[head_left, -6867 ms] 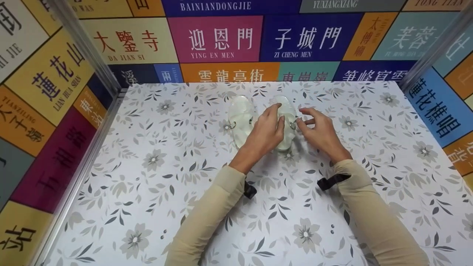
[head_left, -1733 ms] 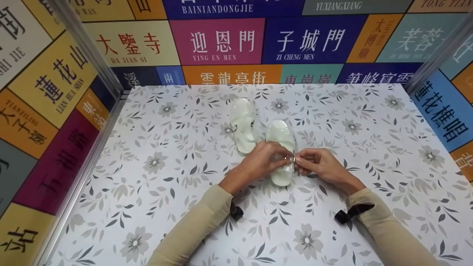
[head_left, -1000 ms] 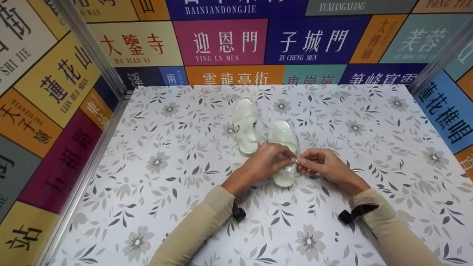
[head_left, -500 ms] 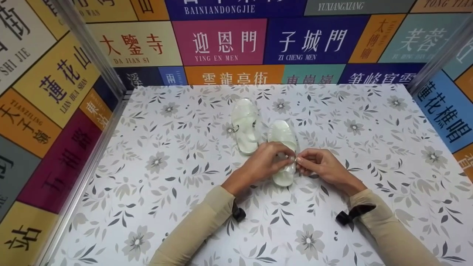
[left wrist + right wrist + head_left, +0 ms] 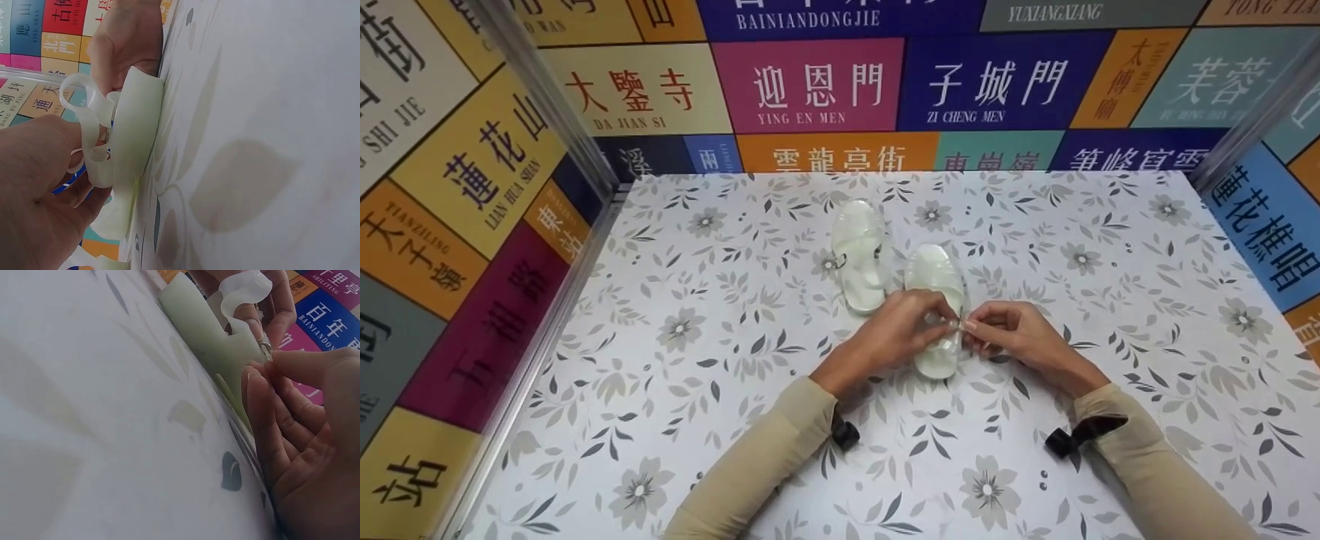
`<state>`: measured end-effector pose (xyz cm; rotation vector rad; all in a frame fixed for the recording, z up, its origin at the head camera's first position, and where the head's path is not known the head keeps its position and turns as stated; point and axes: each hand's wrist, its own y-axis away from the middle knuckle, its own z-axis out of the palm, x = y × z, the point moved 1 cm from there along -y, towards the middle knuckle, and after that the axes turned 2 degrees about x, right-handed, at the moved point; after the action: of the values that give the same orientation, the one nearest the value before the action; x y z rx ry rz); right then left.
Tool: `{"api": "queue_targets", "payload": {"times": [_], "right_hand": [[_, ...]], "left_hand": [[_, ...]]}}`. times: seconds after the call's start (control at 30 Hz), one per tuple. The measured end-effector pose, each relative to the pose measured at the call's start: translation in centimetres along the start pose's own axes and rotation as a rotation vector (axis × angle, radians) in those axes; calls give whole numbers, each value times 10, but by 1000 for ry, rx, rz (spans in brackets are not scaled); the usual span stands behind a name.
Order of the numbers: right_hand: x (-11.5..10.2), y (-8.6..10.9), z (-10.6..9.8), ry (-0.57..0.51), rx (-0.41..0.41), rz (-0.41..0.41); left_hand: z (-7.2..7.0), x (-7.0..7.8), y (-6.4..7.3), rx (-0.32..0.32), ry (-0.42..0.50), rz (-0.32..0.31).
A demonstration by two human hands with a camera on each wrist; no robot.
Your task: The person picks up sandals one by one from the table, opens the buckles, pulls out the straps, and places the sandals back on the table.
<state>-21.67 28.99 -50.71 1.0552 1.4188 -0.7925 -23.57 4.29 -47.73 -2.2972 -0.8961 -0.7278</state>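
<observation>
A pale green sandal (image 5: pixel 932 264) lies flat on the table between both hands, toe pointing away. My left hand (image 5: pixel 889 330) reaches over its heel part from the left, thumb and index finger pinching at the strap's buckle. From the right, my right hand (image 5: pixel 1016 334) meets it there, thumb and index finger pinching the strap end. A small metal buckle (image 5: pixel 265 344) shows at the right thumb tip in the right wrist view. The soft strap (image 5: pixel 90 132) curls up above the sole in the left wrist view. Fingers partly hide the buckle.
The matching sandal (image 5: pixel 859 225) lies farther back and to the left, its metal buckle visible on the side. A white leaf-and-flower cloth (image 5: pixel 675 420) covers the table. Panels with large characters (image 5: pixel 810 86) stand along the back and sides.
Since the earliest frame, the right-hand sandal has come nearer, out of line with its mate. Both hands have moved from its sides to its buckle. Over the last second only the fingertips shift slightly.
</observation>
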Motion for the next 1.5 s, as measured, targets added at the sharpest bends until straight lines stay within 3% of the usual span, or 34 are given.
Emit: {"api": "queue_targets", "payload": {"times": [0.2,0.53,0.8,1.1,1.5], "right_hand": [[-2,0,1,-8,-5,-11],[-2,-1,4,-24,1,-36],[1,-3,3,-15,-7,-62],[1,-2,0,-38,-1,-62],[2,2,0,37,38,-63]], "left_hand": [[0,-1,-1,25,-8,45],[-1,0,-1,28,-1,31],[1,1,-1,49,-11,63],[3,0,-2,47,8,50],[1,-3,2,19,84,7]]}}
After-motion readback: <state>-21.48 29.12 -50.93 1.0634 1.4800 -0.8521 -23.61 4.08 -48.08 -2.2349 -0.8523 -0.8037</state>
